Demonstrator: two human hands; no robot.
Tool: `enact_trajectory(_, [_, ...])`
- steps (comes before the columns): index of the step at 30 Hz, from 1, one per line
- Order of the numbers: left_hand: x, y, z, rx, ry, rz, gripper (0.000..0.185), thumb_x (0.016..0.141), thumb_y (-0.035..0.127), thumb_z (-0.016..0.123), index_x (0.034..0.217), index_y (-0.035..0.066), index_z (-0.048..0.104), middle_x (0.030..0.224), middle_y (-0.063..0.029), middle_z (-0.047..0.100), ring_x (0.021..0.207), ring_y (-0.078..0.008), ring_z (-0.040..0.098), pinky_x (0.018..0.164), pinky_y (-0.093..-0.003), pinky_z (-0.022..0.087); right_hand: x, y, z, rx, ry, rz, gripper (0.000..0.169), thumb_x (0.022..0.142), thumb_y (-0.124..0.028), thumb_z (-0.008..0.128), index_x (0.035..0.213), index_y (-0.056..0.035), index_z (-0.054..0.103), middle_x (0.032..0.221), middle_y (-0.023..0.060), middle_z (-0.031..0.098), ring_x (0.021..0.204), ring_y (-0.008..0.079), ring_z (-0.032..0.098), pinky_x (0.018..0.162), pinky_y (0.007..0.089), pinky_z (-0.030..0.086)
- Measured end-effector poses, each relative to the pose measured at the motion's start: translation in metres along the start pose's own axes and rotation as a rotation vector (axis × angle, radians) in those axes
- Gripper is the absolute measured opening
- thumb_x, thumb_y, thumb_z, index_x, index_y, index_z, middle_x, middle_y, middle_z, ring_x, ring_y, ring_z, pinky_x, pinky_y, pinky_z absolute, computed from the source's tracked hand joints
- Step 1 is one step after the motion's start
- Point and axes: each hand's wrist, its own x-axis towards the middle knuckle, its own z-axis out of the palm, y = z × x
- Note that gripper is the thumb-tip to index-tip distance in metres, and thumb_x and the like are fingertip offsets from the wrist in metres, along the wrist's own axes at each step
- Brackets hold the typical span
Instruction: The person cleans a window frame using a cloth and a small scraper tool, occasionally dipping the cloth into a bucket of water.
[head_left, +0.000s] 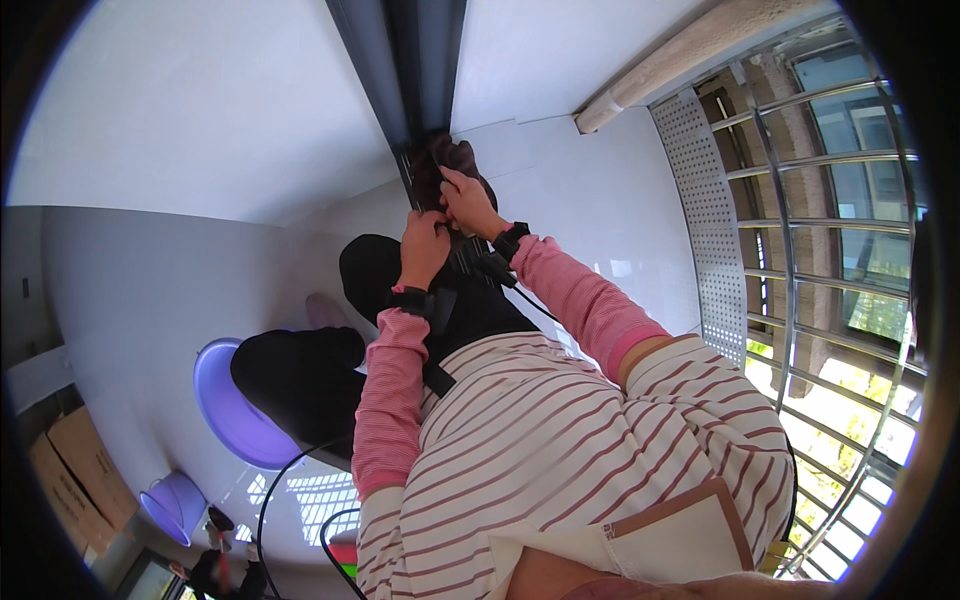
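Note:
A dark brown cloth (459, 154) lies bunched over the black floor track (474, 259), at the foot of a black door or window frame (420, 67). My right hand (472, 204) grips the cloth from the right, its index finger pointing up along the fabric. A thin dark strip shows by that fingertip; whether it is a tool or a fold is unclear. Just below and to the left, my left hand (425, 247) pinches the cloth's lower edge. Both wrists wear black straps, and pink sleeve covers sit on the forearms.
A purple basin (217, 397) and a purple bucket (176, 506) stand on the tiled floor at left. Cardboard boxes (82, 480) lie beyond. Metal window bars (787, 225) line the right. Black cables (262, 510) run beside me. Another person (221, 570) is at lower left.

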Motion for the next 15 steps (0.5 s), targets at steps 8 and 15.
enact_trajectory(8, [0.001, 0.001, -0.002, 0.013, -0.044, 0.028, 0.007, 0.079, 0.008, 0.058, 0.082, 0.002, 0.061, 0.081, -0.0178, 0.055, 0.079, -0.0381, 0.055, 0.067, -0.0442, 0.046, -0.020, 0.001, 0.000, -0.366, 0.002, -0.154, 0.037, 0.091, -0.017, 0.049, 0.124, -0.0016, 0.055, 0.083, 0.0223, 0.064, 0.060, 0.0330, 0.062, 0.058, 0.0422, 0.050])
enact_trajectory(15, [0.003, 0.004, -0.001, -0.010, -0.010, -0.015, 0.009, 0.079, 0.008, 0.057, 0.085, 0.002, 0.059, 0.080, -0.0182, 0.055, 0.078, -0.0395, 0.055, 0.067, -0.0453, 0.045, 0.008, 0.008, 0.015, -0.446, 0.172, -0.294, 0.034, 0.090, -0.019, 0.050, 0.119, -0.0034, 0.058, 0.090, 0.0260, 0.064, 0.083, 0.0437, 0.062, 0.074, 0.0511, 0.049])
